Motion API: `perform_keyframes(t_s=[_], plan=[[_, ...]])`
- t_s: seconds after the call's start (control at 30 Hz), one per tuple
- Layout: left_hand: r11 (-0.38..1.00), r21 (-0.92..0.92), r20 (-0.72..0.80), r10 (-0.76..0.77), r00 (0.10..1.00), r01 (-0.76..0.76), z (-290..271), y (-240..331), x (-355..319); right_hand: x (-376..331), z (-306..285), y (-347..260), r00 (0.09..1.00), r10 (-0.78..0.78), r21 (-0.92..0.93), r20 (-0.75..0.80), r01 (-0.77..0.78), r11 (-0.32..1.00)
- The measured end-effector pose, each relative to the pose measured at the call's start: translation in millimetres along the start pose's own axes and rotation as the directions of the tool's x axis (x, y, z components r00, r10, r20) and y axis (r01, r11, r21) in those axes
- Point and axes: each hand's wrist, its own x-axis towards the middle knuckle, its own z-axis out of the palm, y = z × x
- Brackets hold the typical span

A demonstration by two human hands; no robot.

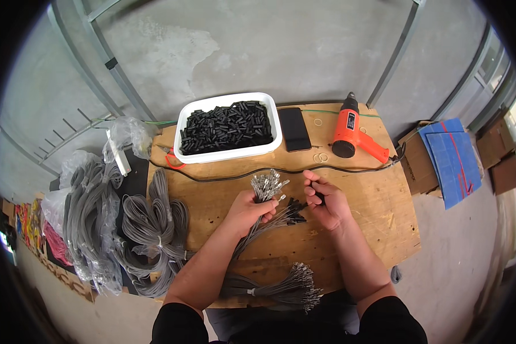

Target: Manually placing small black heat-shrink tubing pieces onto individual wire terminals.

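My left hand [252, 211] is closed around a bundle of grey cables [247, 238], just left of the table's middle. Silvery metal terminals [266, 184] fan out above its thumb and fingers. Below and right of that hand, several cable ends carry black sleeves [295, 212]. My right hand [327, 200] is raised a short way to the right, fingers curled, with small black sleeves [320, 198] partly showing in it; how many is hidden. Another tied bundle of grey cables [269, 288] lies at the table's near edge, its metal ends pointing right.
A white tub [228, 156] full of short black sleeves stands at the back, beside a dark phone [294, 129]. An orange heat gun [355, 132] lies right of it. A black cord [229, 178] crosses the wooden table [378, 212]. Coiled grey cables [155, 221] crowd the left.
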Motion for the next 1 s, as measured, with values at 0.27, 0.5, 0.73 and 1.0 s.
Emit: perform_keyframes(t_s=[0.27, 0.5, 0.73, 1.0], plan=[[1.000, 0.007, 0.006, 0.011, 1.000, -0.011, 3, 3, -1, -4, 2, 1, 0.999, -0.044, -0.163, 0.004, 0.045, 0.986], [0.999, -0.042, 0.012, 0.003, 1.000, -0.002, 0, 4, -2, -15, 24, 11, 1.000, 0.027, -0.495, -0.016, -0.031, 0.868], [0.998, -0.068, 0.014, 0.000, 1.000, 0.001, 0, 5, -3, -15, 26, 22, 0.991, -0.110, -0.624, 0.082, 0.137, 0.770], [0.998, -0.064, 0.029, 0.012, 1.000, -0.010, -1, 2, -1, -14, 20, 23, 0.987, -0.139, -0.651, 0.076, 0.155, 0.743]])
